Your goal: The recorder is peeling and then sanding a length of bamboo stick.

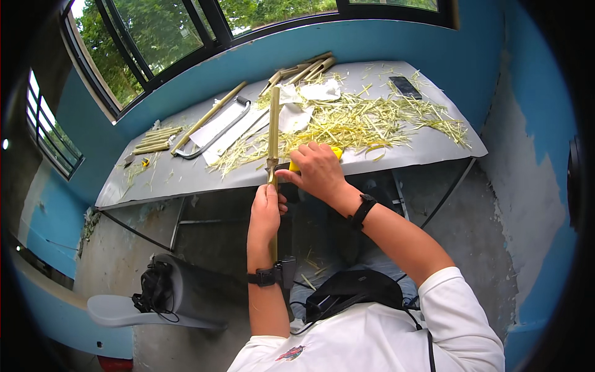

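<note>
Shirt emblem [290, 354]: small coloured print on the white shirt [378, 335], nearer the body than the bamboo pole [274, 124]; no lettering can be made out.
Left hand [266, 211]: wrapped around the pole's lower part, below its joint.
Right hand [318, 168]: closed around the yellow handle [336, 152] of a bladed tool, just right of the pole, its dark blade at the joint.
Bamboo pole: between the hands, pointing away from the body, its far length over the bench [427, 159].
Slip risk: the blade could skid off the raised joint into the left fingers, which sit close below it.
Splitting risk: too deep a bite could tear along the grain.
Hacksaw [224, 131]: left of the pole.
Shavings [372, 121]: heaped mostly right of the pole; the litter could hide small tools.
Short sticks [156, 139]: well left of the pole.
Phone [406, 87]: farther off, right of the pole, screen dark, no writing readable.
Bamboo tubes [300, 71]: beyond the pole's far end.
</note>
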`<state>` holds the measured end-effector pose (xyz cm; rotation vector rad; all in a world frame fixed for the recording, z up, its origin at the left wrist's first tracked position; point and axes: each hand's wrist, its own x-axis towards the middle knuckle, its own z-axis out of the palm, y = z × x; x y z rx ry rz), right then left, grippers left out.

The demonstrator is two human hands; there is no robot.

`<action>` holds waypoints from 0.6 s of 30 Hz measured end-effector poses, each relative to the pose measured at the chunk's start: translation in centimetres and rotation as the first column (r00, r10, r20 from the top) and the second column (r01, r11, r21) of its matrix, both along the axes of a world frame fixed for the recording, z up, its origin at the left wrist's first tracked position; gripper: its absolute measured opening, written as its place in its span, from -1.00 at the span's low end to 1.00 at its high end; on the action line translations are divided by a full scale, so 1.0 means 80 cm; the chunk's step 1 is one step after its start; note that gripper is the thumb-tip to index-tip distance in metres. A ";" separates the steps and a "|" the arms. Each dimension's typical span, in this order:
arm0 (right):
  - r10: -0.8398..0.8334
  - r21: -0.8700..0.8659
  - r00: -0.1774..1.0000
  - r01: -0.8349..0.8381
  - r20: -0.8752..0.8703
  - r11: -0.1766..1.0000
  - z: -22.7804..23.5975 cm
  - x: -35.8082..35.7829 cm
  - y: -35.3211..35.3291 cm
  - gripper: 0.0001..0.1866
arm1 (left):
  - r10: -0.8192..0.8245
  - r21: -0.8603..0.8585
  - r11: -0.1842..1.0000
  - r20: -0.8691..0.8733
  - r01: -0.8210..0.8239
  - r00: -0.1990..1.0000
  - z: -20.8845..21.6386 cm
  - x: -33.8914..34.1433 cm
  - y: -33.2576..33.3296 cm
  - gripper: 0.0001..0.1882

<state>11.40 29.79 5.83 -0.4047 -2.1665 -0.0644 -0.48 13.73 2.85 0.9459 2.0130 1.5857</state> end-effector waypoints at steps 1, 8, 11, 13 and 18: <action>0.003 0.002 1.000 -0.003 0.002 1.000 0.002 -0.001 -0.001 -0.43 | -0.004 -0.015 1.000 0.029 0.005 1.000 0.006 -0.001 0.000 -0.37; -0.002 0.036 1.000 0.003 -0.022 0.999 -0.003 -0.002 -0.001 -0.40 | 0.175 -0.092 0.970 -0.385 -0.226 0.906 -0.001 0.019 0.011 -0.33; -0.015 0.062 0.997 0.020 -0.076 0.998 -0.007 -0.005 -0.002 -0.40 | 0.189 -0.121 0.959 -0.399 -0.256 0.897 0.009 0.026 0.008 -0.30; -0.012 0.072 0.997 0.017 -0.077 0.997 -0.008 -0.004 -0.003 -0.40 | 0.192 -0.168 0.942 -0.436 -0.290 0.879 0.010 0.032 0.003 -0.30; 0.015 0.106 0.997 -0.006 -0.078 0.994 -0.010 0.000 -0.003 -0.41 | 0.153 -0.205 0.942 -0.439 -0.265 0.886 0.019 0.033 -0.010 -0.28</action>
